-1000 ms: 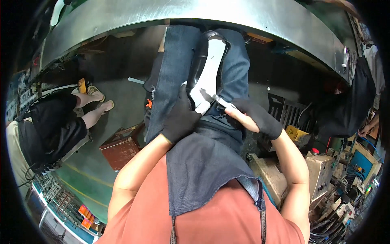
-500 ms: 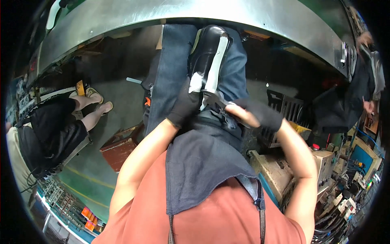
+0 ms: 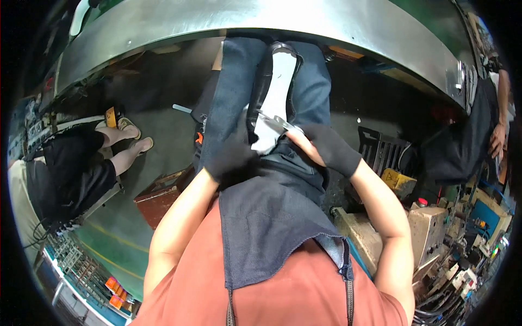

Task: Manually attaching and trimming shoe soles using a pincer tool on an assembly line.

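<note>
A black shoe lies lengthwise between my thighs, its white sole side turned up and its toe pointing at the bench. My left hand, in a black fingerless glove, grips the near end from the left; its fingers are partly blurred and hidden by the shoe. My right hand, gloved the same way, is closed round a grey metal hand tool that looks like pincers. The tool's tip lies over the white surface near the shoe's near end. My thumb is stretched along its handle.
A steel bench edge curves across the front. To the left are a brown box and a seated person's legs. On the right are a black plastic crate, machine parts and another person's hand.
The shoe has rolled so that more of its white underside faces up. My left hand has shifted down and left. My right hand has moved slightly left, showing the metal tool over the sole.
</note>
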Tool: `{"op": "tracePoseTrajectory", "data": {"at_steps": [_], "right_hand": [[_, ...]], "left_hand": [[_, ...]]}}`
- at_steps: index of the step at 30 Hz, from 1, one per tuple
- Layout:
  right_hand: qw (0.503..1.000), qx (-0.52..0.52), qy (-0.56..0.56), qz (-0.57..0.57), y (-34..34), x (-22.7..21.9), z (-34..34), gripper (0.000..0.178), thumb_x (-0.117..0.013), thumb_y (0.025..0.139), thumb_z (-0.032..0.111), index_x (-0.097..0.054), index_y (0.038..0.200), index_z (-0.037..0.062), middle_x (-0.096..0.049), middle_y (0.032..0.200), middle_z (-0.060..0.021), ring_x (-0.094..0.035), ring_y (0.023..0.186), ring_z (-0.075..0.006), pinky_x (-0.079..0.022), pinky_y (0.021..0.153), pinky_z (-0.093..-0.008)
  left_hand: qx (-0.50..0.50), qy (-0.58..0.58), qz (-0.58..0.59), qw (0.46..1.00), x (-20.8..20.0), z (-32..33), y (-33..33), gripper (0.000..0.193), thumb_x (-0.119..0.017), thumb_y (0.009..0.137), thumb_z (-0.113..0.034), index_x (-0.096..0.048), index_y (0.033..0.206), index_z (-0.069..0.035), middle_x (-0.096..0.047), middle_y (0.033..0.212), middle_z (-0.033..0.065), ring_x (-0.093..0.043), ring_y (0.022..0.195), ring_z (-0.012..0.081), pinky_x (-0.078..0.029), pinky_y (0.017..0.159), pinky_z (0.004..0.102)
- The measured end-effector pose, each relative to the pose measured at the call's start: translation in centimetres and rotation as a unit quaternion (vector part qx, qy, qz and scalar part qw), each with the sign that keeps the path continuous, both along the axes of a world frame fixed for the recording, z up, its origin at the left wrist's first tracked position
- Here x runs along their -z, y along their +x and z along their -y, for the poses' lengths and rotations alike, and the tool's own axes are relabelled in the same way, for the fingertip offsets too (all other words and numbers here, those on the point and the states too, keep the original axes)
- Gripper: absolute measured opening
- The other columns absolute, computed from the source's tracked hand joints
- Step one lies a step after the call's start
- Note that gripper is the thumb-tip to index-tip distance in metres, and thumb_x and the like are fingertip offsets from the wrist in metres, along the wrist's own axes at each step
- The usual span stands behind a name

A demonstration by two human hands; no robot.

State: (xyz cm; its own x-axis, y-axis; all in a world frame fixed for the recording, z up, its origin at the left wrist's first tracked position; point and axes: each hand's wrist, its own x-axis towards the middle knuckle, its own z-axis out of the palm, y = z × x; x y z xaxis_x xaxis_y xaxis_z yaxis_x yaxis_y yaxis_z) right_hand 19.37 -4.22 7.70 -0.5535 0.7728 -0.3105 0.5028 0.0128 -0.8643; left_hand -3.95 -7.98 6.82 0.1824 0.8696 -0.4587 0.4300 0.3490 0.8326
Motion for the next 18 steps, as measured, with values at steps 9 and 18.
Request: {"op": "tracePoseTrajectory", "data": {"at_steps": [9, 18], "right_hand": [[0.993, 0.025, -0.084, 0.074, 2.4, -1.3, 3.1, 0.041, -0.051, 0.102, 0.037, -0.064, 0.094, -0.0004, -0.062, 0.077, -0.0175, -0.058, 0.070, -0.0249, -0.045, 0.065, -0.0358], [0.978, -0.114, 0.173, -0.013, -2.7, -6.3, 1.2, 0.031, -0.061, 0.094, 0.033, -0.064, 0.086, 0.0031, -0.062, 0.081, -0.0180, -0.061, 0.073, -0.0360, -0.046, 0.064, -0.0415]], "left_hand": [[-0.156, 0.101, 0.068, 0.980, 7.9, 1.2, 1.8, 0.057, -0.055, 0.097, -0.036, -0.045, 0.134, 0.006, -0.061, 0.119, 0.0225, -0.061, 0.110, 0.0307, -0.048, 0.092, 0.0388], [0.215, 0.122, -0.024, 0.969, 4.6, 2.5, -2.3, 0.053, -0.048, 0.100, -0.035, -0.044, 0.143, -0.005, -0.058, 0.124, 0.0205, -0.059, 0.113, 0.0263, -0.045, 0.098, 0.0358]]}}
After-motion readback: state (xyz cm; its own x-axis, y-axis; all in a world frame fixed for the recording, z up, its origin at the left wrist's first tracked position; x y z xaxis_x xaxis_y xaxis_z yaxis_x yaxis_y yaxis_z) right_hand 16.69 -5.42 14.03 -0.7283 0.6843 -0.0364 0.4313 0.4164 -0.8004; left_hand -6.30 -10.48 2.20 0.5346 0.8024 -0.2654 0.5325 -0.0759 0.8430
